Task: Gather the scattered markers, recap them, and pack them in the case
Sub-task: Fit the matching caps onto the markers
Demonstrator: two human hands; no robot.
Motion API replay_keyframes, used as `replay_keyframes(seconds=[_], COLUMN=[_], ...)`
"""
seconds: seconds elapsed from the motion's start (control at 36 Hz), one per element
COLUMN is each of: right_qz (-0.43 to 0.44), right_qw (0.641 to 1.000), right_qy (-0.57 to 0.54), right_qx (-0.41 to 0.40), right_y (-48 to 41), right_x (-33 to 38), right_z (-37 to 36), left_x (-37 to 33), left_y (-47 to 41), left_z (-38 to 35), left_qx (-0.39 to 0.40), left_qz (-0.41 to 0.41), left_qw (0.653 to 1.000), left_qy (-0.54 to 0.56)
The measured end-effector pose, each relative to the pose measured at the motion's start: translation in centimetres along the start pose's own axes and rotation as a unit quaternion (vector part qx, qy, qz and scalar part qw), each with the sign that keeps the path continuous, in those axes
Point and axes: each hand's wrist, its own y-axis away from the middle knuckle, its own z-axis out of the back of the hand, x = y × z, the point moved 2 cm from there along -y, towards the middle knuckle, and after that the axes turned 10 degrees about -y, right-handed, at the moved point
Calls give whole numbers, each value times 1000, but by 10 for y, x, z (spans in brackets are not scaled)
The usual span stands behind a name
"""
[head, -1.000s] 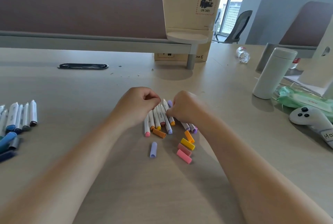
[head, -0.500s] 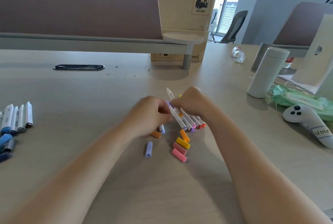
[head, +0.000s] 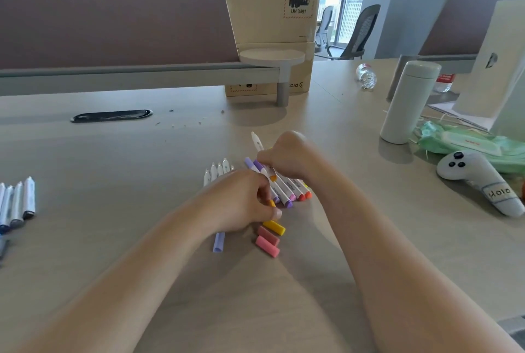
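Note:
Pastel markers with white barrels (head: pixel 289 188) lie side by side at the table's middle, their purple, pink and orange ends toward me. My right hand (head: pixel 285 159) is closed around one white marker (head: pixel 257 142) that points up and away, with purple caps just below its fingers. My left hand (head: pixel 244 202) lies curled over another bunch of markers whose white tips (head: pixel 218 171) stick out behind it; an orange bit shows at its fingertips. Loose caps lie close to me: yellow (head: pixel 274 227), dusky pink (head: pixel 268 234), pink (head: pixel 267 246) and lavender (head: pixel 218 241). No case is in view.
A row of blue and grey markers (head: pixel 20 202) lies at the left edge. To the right stand a white flask (head: pixel 406 102), a green wipes pack (head: pixel 468 145) and a white controller (head: pixel 480 179). Cardboard boxes (head: pixel 270 11) and a desk divider are at the back.
Both hands have shifted right and toward me with the markers. The right hand has lifted one white marker upright. The left hand now covers a bunch with white tips showing behind it.

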Motion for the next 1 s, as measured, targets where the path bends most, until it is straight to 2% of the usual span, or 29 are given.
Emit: replay_keyframes(seconds=[0.11, 0.19, 0.31, 0.47, 0.58, 0.72, 0.78, 0.89, 1.0], right_qz=[4, 6, 13, 50, 50, 57, 67, 75, 71], right_qw=[1000, 1000, 998, 994, 988, 965, 961, 954, 951], right_qy=[-6, -27, -68, -94, -115, -164, -145, -116, -124], right_qx=[-7, -4, 3, 26, 87, 196, 225, 265, 274], right_y=[-2, -2, 1, 5, 8, 15, 19, 25, 25], right_x=[0, 1, 2, 8, 9, 16, 17, 17, 18], right_z=[-2, -3, -3, -7, -13, -20, -21, -24, -25], left_x=[3, 6, 14, 28, 51, 72, 76, 78, 78], left_y=[2, 3, 3, 5, 3, 6, 6, 5, 4], left_z=[1, 3, 5, 16, 22, 24, 23, 22, 21], left_qx=[-5, -26, -38, -90, -161, -197, -205, -218, -222], left_qz=[-5, 6, 36, 91, 158, 209, 210, 202, 193], left_qw=[1000, 995, 980, 955, 916, 834, 808, 788, 799], left_qy=[28, 91, 190, 267, 333, 471, 511, 540, 525])
